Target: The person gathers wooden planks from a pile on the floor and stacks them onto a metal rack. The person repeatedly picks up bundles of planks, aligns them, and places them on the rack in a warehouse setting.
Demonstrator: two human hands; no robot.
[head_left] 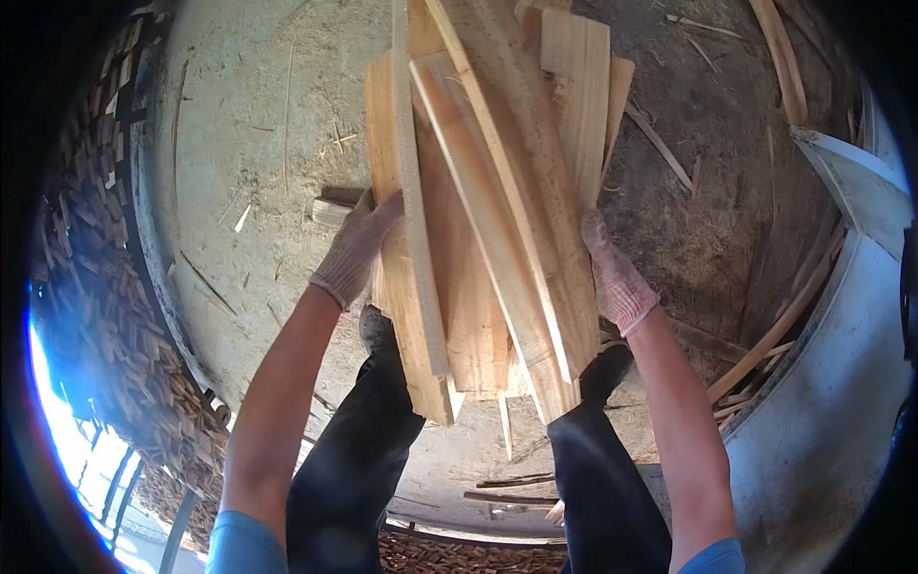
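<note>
A bundle of long, pale wooden boards (pixel 469 277) lies lengthwise in front of me, with its near ends above and between my legs. Several boards overlap at slight angles, some tilted on edge. My left hand (pixel 361 244), in a light knitted work glove, grips the bundle's left side. On the opposite side, my right hand (pixel 617 273), in a similar glove with a reddish cuff, clasps the boards' right edge. The fingers of both hands are partly hidden by the wood. More boards (pixel 579 86) show at the bundle's far end.
Wood slivers and scraps (pixel 660 148) litter the dusty concrete floor (pixel 249 143). A large stack of small wood pieces (pixel 124 277) rises at the left. At the right stands a pale metal panel (pixel 832 383), with long wood strips (pixel 779 320) beside it. A short block (pixel 332 210) lies near my left hand.
</note>
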